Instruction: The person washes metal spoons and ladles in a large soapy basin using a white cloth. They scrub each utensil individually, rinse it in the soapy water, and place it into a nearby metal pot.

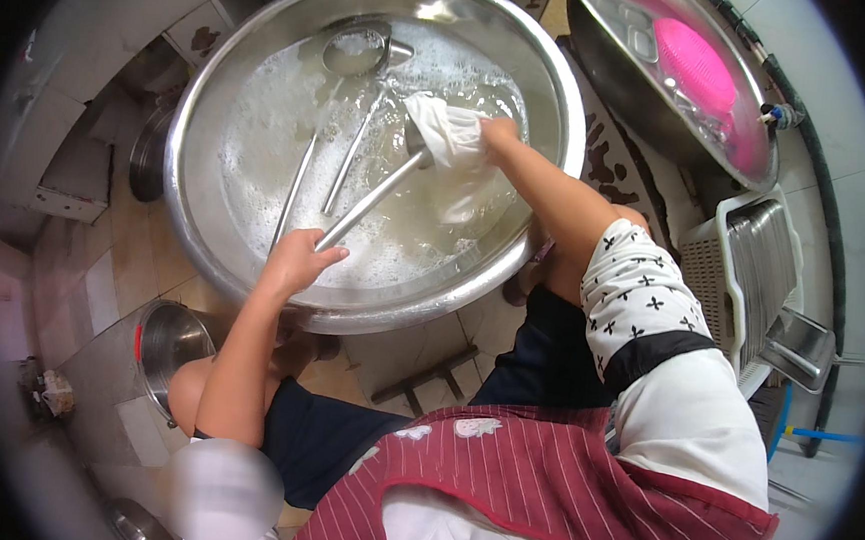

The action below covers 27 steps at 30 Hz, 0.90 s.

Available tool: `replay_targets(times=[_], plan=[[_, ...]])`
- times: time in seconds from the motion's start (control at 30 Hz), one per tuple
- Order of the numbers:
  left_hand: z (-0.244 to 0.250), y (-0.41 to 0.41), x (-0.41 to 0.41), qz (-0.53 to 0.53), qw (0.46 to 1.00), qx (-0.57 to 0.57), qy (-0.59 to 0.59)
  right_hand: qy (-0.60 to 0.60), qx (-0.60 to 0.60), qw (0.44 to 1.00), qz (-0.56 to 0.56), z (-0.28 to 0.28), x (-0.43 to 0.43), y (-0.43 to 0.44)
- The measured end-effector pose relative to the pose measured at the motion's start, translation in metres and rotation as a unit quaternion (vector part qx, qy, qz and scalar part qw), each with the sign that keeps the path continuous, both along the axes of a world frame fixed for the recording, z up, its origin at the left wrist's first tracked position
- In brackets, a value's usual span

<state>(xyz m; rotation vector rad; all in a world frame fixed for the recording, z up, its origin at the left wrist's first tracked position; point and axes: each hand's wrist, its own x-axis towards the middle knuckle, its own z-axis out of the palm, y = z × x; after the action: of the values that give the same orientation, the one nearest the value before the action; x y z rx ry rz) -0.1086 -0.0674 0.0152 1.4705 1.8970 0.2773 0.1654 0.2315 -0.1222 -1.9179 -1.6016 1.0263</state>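
Note:
A wide steel basin (566,76) of cloudy, sudsy water stands before me. Near its front rim, my left hand (299,261) grips the end of a long metal handle (378,192), which slants up to the right. At its far end is a metal ladle head (415,137), mostly covered by a wet white cloth (450,132). My right hand (499,138) holds that cloth against the ladle head, and part of the cloth trails in the water. Two more long-handled utensils rest in the basin; a round ladle bowl (354,50) shows at the back.
A second steel basin (632,111) at the upper right holds a pink colander (695,66) and metal trays. Below it, a white plastic basket (710,282) contains stacked metal trays (761,255), with a metal container (799,348) beside them. A steel bucket (175,350) stands by my left leg.

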Motion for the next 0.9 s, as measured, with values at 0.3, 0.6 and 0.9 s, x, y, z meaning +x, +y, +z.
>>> replay_targets(times=[0.3, 0.6, 0.9], plan=[[-0.024, 0.007, 0.012, -0.020, 0.998, -0.029, -0.042, 0.258, -0.145, 0.955, -0.007, 0.055, 0.081, 0.008], [-0.023, -0.006, 0.043, -0.049, 0.985, 0.064, 0.156, 0.336, -0.226, 0.908, 0.112, 0.035, -0.060, -0.143], [-0.014, -0.011, 0.048, -0.112, 0.974, 0.032, 0.192, 0.120, -0.090, 0.987, -0.061, -0.003, -0.028, -0.063]])
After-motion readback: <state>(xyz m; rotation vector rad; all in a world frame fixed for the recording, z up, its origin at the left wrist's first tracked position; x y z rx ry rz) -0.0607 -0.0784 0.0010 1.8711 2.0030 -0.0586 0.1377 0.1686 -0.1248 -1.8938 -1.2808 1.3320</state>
